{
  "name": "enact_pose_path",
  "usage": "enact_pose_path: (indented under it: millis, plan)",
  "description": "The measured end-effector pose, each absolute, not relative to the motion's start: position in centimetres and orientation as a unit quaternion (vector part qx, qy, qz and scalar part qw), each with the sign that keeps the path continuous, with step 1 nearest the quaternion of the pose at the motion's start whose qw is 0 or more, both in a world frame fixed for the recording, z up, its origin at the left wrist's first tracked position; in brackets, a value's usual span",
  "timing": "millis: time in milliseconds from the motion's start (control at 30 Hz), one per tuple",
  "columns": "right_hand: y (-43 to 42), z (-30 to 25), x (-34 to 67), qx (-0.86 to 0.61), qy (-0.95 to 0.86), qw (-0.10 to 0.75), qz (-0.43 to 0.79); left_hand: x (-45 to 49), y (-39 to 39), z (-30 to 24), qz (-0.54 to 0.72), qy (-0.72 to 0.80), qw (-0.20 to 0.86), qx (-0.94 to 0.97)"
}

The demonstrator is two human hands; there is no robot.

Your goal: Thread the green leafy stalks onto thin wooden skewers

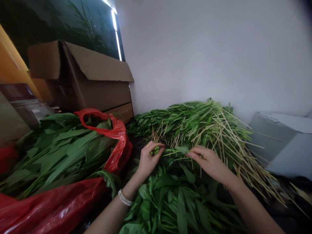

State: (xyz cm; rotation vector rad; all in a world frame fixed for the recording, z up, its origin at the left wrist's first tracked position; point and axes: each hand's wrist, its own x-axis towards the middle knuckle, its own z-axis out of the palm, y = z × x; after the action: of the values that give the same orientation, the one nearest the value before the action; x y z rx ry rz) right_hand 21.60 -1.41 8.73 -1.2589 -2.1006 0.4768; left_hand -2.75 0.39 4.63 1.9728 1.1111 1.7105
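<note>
My left hand (149, 159), with a ring and a beaded bracelet at the wrist, is closed on some folded leafy greens (155, 150). Green stems and a leaf (181, 149) stretch from it towards my right hand (208, 161). The right fingers pinch at the far end of that leaf; whether they also hold a thin stick cannot be made out. Below both hands spreads a loose heap of long-leaved greens (180, 204). Just behind them lies a big pile of leafy greens (180, 117) with many pale thin sticks (221, 130) poking out of it.
On the left, a red plastic bag (119, 143) stands open around more greens (70, 146). Behind it is an open cardboard box (104, 87). A pale box (285, 143) sits at the right, and a white wall (207, 48) closes off the back.
</note>
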Motion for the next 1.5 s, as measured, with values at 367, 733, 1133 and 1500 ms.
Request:
enact_pose_path:
  millis: [367, 733, 1133, 1500]
  plan:
    - [-1.5, 8.9, 21.6, -0.471, -0.796, 0.301, 0.233, -2.7, 0.6, 3.4, 0.526, 0.400, 0.071, 0.747]
    - [-1.2, 8.1, 21.6, -0.490, -0.763, 0.287, 0.309, -3.2, 0.6, 2.7, 0.396, 0.404, -0.090, 0.820]
    - [-0.9, 7.9, 21.7, -0.484, -0.715, 0.341, 0.372, -3.3, 0.9, 3.0, 0.428, 0.422, -0.012, 0.799]
    - [-1.4, 8.3, 22.1, -0.506, -0.710, 0.265, 0.413, -4.0, 1.9, 3.2, 0.516, 0.472, 0.032, 0.714]
